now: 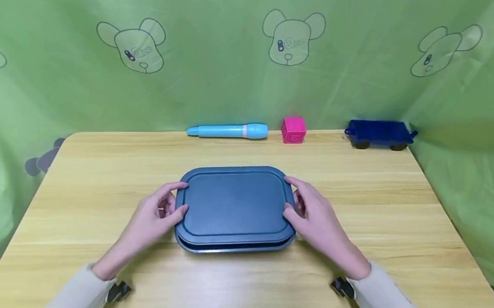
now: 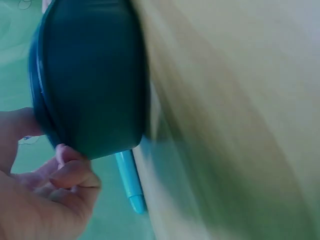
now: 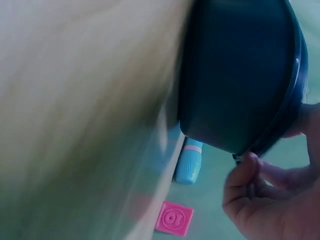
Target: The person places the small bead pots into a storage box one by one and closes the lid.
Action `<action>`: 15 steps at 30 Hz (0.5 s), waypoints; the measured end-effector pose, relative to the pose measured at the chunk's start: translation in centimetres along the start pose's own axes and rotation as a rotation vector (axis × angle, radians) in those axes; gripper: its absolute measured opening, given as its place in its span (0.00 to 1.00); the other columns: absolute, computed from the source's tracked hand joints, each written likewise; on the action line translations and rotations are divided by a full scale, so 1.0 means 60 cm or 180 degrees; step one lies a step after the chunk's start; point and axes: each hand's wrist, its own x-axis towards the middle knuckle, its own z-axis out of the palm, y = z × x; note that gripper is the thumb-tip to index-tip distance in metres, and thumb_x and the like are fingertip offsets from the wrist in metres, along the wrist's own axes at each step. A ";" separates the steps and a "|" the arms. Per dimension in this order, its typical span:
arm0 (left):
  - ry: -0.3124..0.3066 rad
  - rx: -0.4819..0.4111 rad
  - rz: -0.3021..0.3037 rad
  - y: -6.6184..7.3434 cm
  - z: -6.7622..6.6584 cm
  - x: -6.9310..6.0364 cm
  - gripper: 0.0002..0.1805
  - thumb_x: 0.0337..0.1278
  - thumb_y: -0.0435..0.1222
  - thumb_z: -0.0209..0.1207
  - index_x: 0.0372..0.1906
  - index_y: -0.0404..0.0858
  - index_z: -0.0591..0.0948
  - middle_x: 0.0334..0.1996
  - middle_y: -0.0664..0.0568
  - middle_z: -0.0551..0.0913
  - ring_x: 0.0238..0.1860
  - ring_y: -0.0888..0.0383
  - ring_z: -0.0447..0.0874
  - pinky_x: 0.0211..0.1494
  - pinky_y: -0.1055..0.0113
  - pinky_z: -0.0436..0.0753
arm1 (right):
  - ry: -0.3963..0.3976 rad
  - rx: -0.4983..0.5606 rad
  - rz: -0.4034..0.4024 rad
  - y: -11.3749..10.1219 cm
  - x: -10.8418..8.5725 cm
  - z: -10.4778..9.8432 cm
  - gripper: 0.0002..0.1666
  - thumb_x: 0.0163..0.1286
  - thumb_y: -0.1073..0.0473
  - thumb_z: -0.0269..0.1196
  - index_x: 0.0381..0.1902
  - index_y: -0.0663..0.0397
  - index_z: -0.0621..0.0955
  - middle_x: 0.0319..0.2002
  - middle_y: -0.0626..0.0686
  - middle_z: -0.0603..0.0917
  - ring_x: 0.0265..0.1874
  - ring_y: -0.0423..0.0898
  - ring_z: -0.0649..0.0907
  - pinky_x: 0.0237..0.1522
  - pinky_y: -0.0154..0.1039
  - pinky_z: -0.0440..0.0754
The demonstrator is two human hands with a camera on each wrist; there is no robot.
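A dark blue lid [image 1: 236, 202] lies over a deep box of the same colour, whose front rim [image 1: 234, 248] shows below the lid with a dark gap between them. My left hand [image 1: 156, 215] pinches the lid's left edge, thumb on top. At the right edge my right hand [image 1: 320, 218] does likewise. In the left wrist view the box wall [image 2: 95, 80] stands on the table, with curled fingers [image 2: 75, 175] close under the rim. The right wrist view has the box's other side [image 3: 235, 75] and fingers [image 3: 242, 180] at its rim.
Along the back edge of the wooden table [image 1: 98, 181] lie a light blue toy microphone or torch-like stick [image 1: 226, 130], a pink cube [image 1: 294, 130] and a dark blue toy wagon [image 1: 379, 134] with black wheels. A green curtain [image 1: 224, 42] with bear heads hangs behind and at the sides.
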 end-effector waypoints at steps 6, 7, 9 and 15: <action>-0.0091 0.0198 0.0024 0.000 0.002 -0.015 0.28 0.71 0.28 0.70 0.73 0.35 0.79 0.30 0.53 0.77 0.28 0.59 0.74 0.30 0.70 0.76 | -0.0154 -0.0227 -0.0027 -0.003 -0.011 -0.002 0.37 0.78 0.58 0.64 0.82 0.49 0.72 0.37 0.47 0.75 0.34 0.44 0.74 0.35 0.43 0.73; -0.0106 0.0243 0.0040 -0.001 0.002 -0.019 0.30 0.72 0.29 0.69 0.75 0.35 0.77 0.31 0.54 0.78 0.29 0.59 0.75 0.30 0.70 0.77 | -0.0178 -0.0221 -0.0052 -0.003 -0.014 -0.003 0.37 0.78 0.58 0.64 0.83 0.49 0.71 0.37 0.47 0.74 0.34 0.45 0.74 0.34 0.42 0.73; -0.0149 0.0351 0.0095 -0.004 0.003 -0.026 0.34 0.74 0.31 0.69 0.80 0.34 0.72 0.35 0.53 0.80 0.31 0.60 0.78 0.30 0.69 0.79 | -0.0254 -0.0198 -0.0089 -0.001 -0.020 -0.005 0.38 0.79 0.58 0.64 0.84 0.48 0.70 0.39 0.48 0.75 0.35 0.46 0.75 0.34 0.41 0.74; -0.0447 0.0911 0.0102 -0.007 -0.005 -0.047 0.48 0.75 0.49 0.70 0.89 0.41 0.59 0.59 0.39 0.83 0.49 0.45 0.86 0.46 0.51 0.89 | -0.0622 -0.0237 -0.0116 0.017 -0.035 -0.014 0.49 0.80 0.41 0.68 0.90 0.41 0.60 0.60 0.51 0.78 0.50 0.50 0.80 0.47 0.48 0.84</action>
